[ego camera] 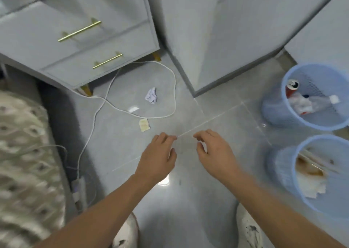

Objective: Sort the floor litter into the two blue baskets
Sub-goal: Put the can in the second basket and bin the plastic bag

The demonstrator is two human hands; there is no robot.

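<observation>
- A crumpled white tissue (151,95) lies on the grey tiled floor (188,191), inside the loop of a white cable (174,89), near the foot of the drawer unit (75,40).
- A small tan scrap of paper (144,125) lies on the floor just below the cable, between the tissue and the hands.
- The farther blue basket (273,111) stands at the right by the wall; it holds a red can (291,87) and crumpled plastic wrappers (306,102).
- The nearer blue basket (283,164) stands just beside it, toward the viewer, and holds brown-stained white paper (309,176).
- The left hand (158,153) hangs above the floor with its fingers loosely bent and holds nothing.
- The right hand (215,151) hangs beside it, slightly apart, fingers relaxed and curved downward, also empty.
- Neither hand touches the litter; both are well apart from the baskets.
- A patterned bedcover (24,153) fills the left edge, and a power strip (77,189) lies on the floor beside it.
- Two white shoes (247,229) show at the bottom edge.
</observation>
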